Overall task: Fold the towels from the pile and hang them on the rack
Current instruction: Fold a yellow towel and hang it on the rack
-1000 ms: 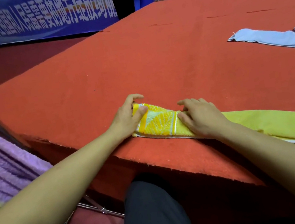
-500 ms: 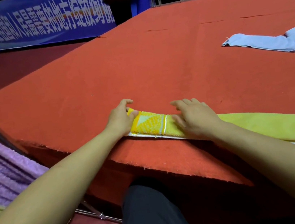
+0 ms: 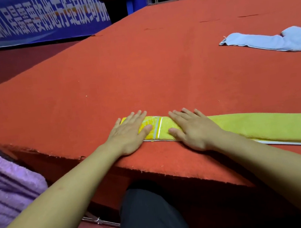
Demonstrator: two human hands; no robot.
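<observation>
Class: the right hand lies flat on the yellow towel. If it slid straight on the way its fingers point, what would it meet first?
Only bare red carpet; the right hand looks clear of the blue towel.

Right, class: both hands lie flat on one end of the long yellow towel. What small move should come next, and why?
Probably slide the right hand along the long yellow terry towel to smooth it. The left hand already presses the patterned end flat, while the rest stretches unfolded toward the right across the red felt table.

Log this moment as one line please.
step: flattening fold | hands: left, right press folded yellow terry towel | surface: red carpeted platform
</observation>
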